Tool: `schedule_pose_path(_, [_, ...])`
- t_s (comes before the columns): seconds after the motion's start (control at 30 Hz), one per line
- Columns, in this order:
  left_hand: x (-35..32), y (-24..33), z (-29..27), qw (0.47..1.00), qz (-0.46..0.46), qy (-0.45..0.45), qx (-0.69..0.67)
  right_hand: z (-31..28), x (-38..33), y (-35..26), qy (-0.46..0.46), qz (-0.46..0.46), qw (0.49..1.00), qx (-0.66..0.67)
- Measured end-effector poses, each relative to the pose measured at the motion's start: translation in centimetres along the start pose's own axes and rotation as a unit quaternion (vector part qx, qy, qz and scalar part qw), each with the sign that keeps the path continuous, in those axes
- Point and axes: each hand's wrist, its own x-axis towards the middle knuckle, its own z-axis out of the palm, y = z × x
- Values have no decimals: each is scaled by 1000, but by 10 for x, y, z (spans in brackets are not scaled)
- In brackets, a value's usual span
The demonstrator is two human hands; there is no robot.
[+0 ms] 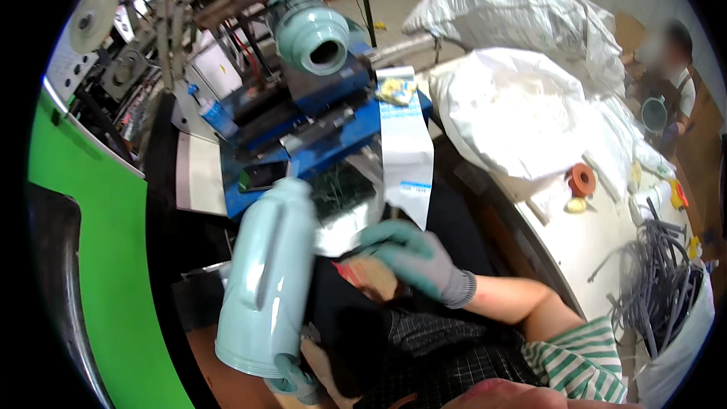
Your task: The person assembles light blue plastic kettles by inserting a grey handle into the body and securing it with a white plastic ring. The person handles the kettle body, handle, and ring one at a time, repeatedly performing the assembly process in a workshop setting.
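A glossy pale green thermos flask casing [269, 280] with a long side handle stands tilted at the lower left, slightly blurred. My left hand [295, 382], in a grey and green glove, grips it at its lower end; most of the fingers are hidden behind it. My right hand [416, 257], gloved alike, is over my lap with its fingers curled. A dark narrow piece shows at its upper edge, but what it holds I cannot make out. Just below those fingers lies a tan piece with a red edge [367, 276], partly covered.
A second pale green casing [310, 34] sits on the blue machine [326, 132] ahead. A phone [265, 176] lies on the machine. To the right, a white table [549, 238] bears a large white bag [515, 113], an orange ring [581, 179] and grey strips [655, 280]. Another person [670, 83] is at the far right.
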Motion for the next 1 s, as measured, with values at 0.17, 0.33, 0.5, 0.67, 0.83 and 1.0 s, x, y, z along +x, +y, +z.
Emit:
schedule_pose_path(0.17, [44,-19,62,954,-129,-113,-247,-102,-42,43,80,-44,977,191])
schedule_pose_path(0.33, [94,-82,164,756,-378,-312,-434,-119,-86,-15,45,-86,995,-5])
schedule_pose_path(0.5, [71,-109,245,934,-91,-338,74,-91,-94,15,126,-259,944,-163])
schedule_pose_path(0.67, [28,-14,229,976,112,-75,-169,-46,-88,52,132,-233,886,-379])
schedule_pose_path(0.83, [5,56,170,904,329,-263,-72,-23,-85,55,103,-175,857,-474])
schedule_pose_path(1.0, [-14,76,133,885,371,-267,87,-11,-69,90,127,-263,827,-480])
